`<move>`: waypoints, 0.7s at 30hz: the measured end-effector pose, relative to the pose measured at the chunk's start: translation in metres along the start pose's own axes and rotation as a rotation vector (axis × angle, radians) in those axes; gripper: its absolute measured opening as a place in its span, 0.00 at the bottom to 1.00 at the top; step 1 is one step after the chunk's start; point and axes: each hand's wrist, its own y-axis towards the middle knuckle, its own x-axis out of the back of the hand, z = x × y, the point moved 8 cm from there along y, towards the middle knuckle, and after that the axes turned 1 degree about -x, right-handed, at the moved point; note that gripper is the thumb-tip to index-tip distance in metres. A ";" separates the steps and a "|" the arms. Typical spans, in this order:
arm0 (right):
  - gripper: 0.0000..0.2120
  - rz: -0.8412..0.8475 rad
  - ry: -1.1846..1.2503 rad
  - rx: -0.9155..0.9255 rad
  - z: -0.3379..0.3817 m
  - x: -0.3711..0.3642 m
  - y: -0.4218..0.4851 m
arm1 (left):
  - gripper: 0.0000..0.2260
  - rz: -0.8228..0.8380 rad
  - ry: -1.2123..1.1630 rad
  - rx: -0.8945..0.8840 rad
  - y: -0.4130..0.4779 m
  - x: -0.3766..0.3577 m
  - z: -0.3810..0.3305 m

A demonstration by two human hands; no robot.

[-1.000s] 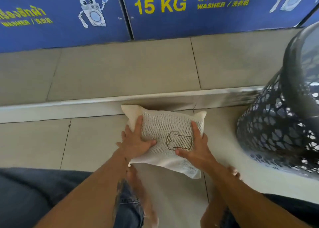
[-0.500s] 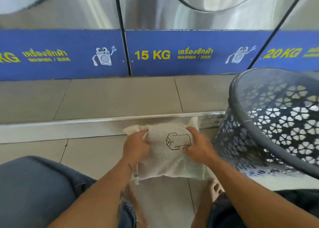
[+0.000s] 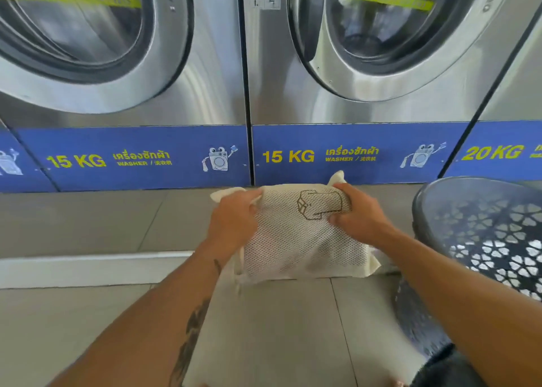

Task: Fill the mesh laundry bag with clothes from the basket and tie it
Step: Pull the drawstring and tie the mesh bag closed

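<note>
**Mesh bag gripped in both hands, before the washers**

Your forearms reach out over the tiled floor [image 3: 278,328]. Your left hand [image 3: 234,222] and right hand [image 3: 357,216] are apart, each with fingers curled and clamped on an upper end of the mesh laundry bag [image 3: 299,246].

The bag is cream-white netting with solid cream corners. It is stuffed plump like a pillow and carries a dark outline of a folded shirt, now creased under your right fingers. It sits between your hands, its far corner rising in front of the blue panels [image 3: 146,175].

The dark openwork basket [image 3: 416,208] stands just to the right of the bag.

A second ago your hands lay flat with fingers spread on the bag, which lay on the floor against the step [image 3: 88,266]. Now they grip it. The view has also risen to take in the steel washers [image 3: 211,79] and their round doors.
</note>
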 end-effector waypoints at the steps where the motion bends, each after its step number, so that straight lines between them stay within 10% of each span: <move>1: 0.33 0.004 0.021 0.004 0.001 -0.006 0.015 | 0.18 -0.003 0.015 -0.011 0.015 -0.001 0.005; 6: 0.39 0.026 -0.045 -0.018 -0.026 -0.065 0.104 | 0.20 0.019 0.078 0.078 0.085 -0.063 0.070; 11: 0.47 0.154 -0.363 0.026 -0.093 -0.158 0.129 | 0.30 0.436 0.151 0.239 0.092 -0.199 0.143; 21: 0.42 0.408 -0.376 -0.198 -0.068 -0.140 0.149 | 0.29 0.744 0.482 0.324 0.124 -0.171 0.121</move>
